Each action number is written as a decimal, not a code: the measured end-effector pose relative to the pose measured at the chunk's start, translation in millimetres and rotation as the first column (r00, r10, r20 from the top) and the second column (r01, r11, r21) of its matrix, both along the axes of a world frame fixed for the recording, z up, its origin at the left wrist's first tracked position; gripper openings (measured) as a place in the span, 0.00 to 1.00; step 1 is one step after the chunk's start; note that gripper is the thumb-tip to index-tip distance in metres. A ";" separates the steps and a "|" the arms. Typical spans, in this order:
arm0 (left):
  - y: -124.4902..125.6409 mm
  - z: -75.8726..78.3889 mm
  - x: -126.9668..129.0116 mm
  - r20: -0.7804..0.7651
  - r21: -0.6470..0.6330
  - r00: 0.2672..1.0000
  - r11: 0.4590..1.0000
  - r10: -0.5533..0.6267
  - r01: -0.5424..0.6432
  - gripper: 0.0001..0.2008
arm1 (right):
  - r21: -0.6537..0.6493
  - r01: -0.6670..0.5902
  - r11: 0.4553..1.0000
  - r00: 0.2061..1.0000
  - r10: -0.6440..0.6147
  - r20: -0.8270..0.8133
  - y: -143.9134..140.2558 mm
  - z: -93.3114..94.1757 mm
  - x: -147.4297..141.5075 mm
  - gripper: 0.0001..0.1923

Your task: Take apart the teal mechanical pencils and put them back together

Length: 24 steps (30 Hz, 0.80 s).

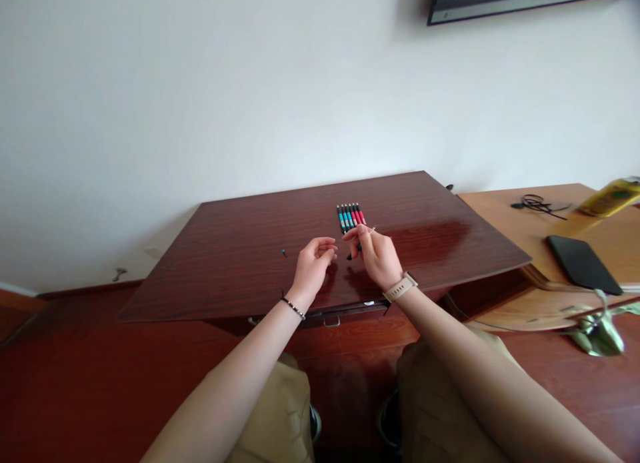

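My right hand (381, 257) is closed in a pinch over the dark brown table. A pen (349, 257), black with a bit of teal showing, sticks out below its fingers; most of it is hidden. A thin pale tip also shows above the thumb, too small to make out. To its left, my left hand (313, 263) hovers with bent fingers, thumb apart from them, nothing visible between. Just beyond the right hand lies a row of several pens (351, 215), teal on the left and pink on the right. A small teal and black piece (283, 252) rests left of my left hand.
The brown table (240, 249) stands against a white wall. On the right, a lighter wooden desk (505, 209) bears a coiled black cable (537, 204), a black tablet-like slab (583, 263) and a yellow package (611, 196). A green bag (600, 333) hangs at its front. A screen (500, 1) is mounted above.
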<state>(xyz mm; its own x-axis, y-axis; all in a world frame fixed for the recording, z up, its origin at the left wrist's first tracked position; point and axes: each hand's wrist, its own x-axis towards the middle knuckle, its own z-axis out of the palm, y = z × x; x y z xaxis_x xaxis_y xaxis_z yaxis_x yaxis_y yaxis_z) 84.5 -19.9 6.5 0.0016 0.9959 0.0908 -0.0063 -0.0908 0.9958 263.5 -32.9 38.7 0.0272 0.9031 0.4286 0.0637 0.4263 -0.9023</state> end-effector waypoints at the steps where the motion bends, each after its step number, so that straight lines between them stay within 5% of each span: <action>1: 0.5 -0.3 -1.2 -0.005 -0.008 1.000 1.000 0.006 -0.006 0.09 | -0.004 0.006 1.000 1.000 -0.006 -0.026 -0.3 0.7 0.3 0.27; 13: -6.0 6.2 0.2 0.015 -0.037 0.978 0.978 -0.207 0.207 0.09 | -0.165 -0.049 0.985 0.858 -0.043 -0.512 15.6 -2.8 -6.0 0.27; 24: -7.3 6.4 0.3 -0.019 -0.003 0.981 0.981 -0.195 0.195 0.13 | -0.199 -0.126 0.972 0.814 -0.013 -0.581 23.2 -13.6 -1.9 0.25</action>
<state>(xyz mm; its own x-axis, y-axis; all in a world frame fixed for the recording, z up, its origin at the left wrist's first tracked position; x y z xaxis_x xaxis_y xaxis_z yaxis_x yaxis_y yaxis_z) 84.8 -27.3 12.8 0.1977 0.9763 0.0875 -0.0043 -0.0884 0.9961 261.6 -9.7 25.0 0.1513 0.9782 0.1423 -0.5141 0.2008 -0.8339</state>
